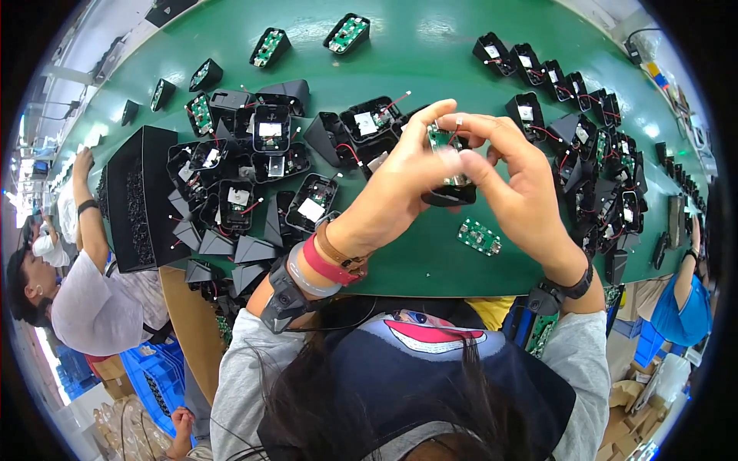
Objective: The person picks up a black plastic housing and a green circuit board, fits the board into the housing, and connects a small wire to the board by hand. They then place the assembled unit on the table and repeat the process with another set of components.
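Note:
Above the near edge of the table, my left hand (396, 180) grips a black plastic housing (452, 197) from its left side, with its thumb blurred across the front. A green circuit board (441, 138) shows in the mouth of this housing, partly covered by my fingers. My right hand (523, 180) is closed at the other side, thumb and fingertips at the board. Close to its index finger are a thin red wire and a small white plug (459, 121). Another green circuit board (480, 237) lies flat on the table below my hands.
Many open black housings with wires crowd the table left (236, 204) and right (525, 111). Housings with boards (346, 34) stand farther back. A black bin (138, 207) of small dark parts sits left. Co-workers are at the left (108, 300) and right (683, 303).

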Tool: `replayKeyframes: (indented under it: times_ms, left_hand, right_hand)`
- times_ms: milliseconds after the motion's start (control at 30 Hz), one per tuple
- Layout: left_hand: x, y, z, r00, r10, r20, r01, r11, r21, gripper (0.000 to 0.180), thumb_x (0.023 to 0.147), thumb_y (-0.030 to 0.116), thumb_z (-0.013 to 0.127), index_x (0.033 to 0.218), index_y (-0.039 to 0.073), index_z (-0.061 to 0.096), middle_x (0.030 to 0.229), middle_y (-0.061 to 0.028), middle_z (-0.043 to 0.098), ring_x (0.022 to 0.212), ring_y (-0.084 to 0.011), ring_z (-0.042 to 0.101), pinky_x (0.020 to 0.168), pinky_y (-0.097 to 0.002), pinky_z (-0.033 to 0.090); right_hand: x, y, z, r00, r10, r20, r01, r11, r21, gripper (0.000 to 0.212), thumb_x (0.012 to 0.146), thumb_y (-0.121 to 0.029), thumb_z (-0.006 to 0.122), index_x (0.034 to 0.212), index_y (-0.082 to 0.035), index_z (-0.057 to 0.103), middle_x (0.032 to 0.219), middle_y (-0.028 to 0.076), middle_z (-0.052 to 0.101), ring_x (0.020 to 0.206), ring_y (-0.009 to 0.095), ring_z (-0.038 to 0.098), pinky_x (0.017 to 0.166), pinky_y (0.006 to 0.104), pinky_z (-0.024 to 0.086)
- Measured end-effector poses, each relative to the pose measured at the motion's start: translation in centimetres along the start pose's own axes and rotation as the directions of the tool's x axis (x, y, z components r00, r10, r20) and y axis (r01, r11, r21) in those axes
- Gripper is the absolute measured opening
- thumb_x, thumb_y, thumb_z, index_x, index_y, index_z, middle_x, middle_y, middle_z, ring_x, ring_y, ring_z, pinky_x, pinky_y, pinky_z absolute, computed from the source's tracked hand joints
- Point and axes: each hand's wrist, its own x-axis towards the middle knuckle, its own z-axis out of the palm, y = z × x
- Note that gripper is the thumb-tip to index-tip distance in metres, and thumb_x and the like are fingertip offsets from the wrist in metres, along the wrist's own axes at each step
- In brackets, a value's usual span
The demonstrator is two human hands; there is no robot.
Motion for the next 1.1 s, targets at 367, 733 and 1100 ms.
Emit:
replayKeyframes:
  times_ms: [367, 733, 1100]
  left_hand:
    - [0.5, -0.9, -0.9, 0.991, 0.126, -0.045, -0.115, 0.975, 0.188, 0.07, 0.071, 0.005, 0.063, 0.134, 0.005, 0.032, 0.114, -0.0042, 0.047, 0.094, -0.0108, 0.052, 0.08, -0.0229, 0.046]
    - [0.7, -1.4, -0.5, 0.955, 0.297, -0.022, -0.261, 0.87, 0.419, 0.068, 0.07, 0.004, 0.059, 0.133, 0.001, 0.033, 0.119, -0.0099, 0.047, 0.107, -0.0155, 0.049, 0.092, -0.0282, 0.041]
    - [0.4, -1.1, -0.1, 0.948, 0.316, -0.041, -0.258, 0.836, 0.483, 0.07, 0.069, 0.006, 0.06, 0.133, -0.001, 0.035, 0.121, -0.0114, 0.049, 0.111, -0.0168, 0.049, 0.099, -0.0299, 0.037]
  right_hand:
    - [1.1, 1.5, 1.2, 0.98, 0.167, -0.112, -0.084, 0.847, 0.525, 0.011, 0.083, -0.003, 0.065, 0.093, 0.0, 0.067, 0.084, 0.005, 0.065, 0.078, 0.011, 0.063, 0.075, 0.0214, 0.048]
    - [0.8, 1.3, 0.3, 0.993, -0.064, -0.101, 0.065, 0.998, 0.006, 0.013, 0.072, 0.002, 0.069, 0.084, -0.004, 0.069, 0.081, 0.003, 0.062, 0.076, 0.012, 0.055, 0.061, 0.0238, 0.04]
    - [0.7, 1.4, -0.1, 0.981, -0.161, -0.109, 0.137, 0.969, -0.204, 0.013, 0.068, -0.001, 0.072, 0.078, -0.004, 0.066, 0.079, 0.004, 0.062, 0.077, 0.017, 0.055, 0.062, 0.0272, 0.041]
